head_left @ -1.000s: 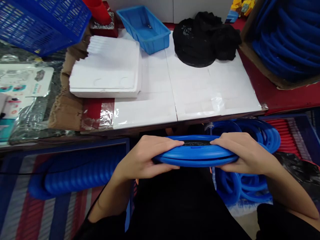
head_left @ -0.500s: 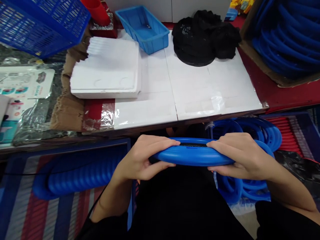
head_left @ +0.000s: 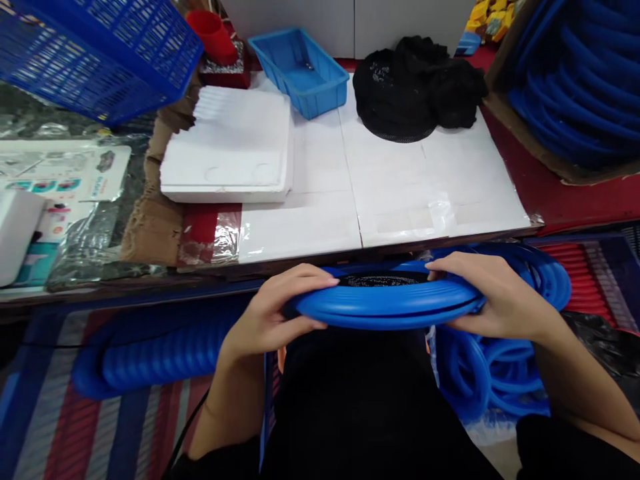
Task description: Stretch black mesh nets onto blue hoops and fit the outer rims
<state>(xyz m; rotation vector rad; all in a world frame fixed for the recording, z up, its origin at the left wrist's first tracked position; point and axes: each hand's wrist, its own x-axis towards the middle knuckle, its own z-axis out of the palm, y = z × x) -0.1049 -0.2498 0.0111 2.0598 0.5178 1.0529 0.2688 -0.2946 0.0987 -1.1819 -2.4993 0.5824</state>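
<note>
A blue plastic ring (head_left: 385, 305) with black mesh (head_left: 380, 281) across its inside is held level in front of my body, below the table edge. My left hand (head_left: 280, 310) closes on its left end, thumb and fingers on opposite faces. On the other end my right hand (head_left: 490, 293) grips the rim, fingers on top and thumb beneath. A dark gap runs along the ring's near side toward the right. Black mesh pieces (head_left: 400, 100) lie in a pile on the white tabletop (head_left: 320, 230).
Beyond the hands are a white foam block (head_left: 227, 150), a light blue bin (head_left: 320, 93) and a blue basket (head_left: 125, 60). A carton of blue rings (head_left: 575, 87) stands at right. Blue rings (head_left: 165, 353) line up at lower left; more loose rings (head_left: 465, 373) lie at lower right.
The ring has tipped, so more of the mesh inside shows and the gap on its near side has come into view. My hands have moved slightly apart, still gripping it.
</note>
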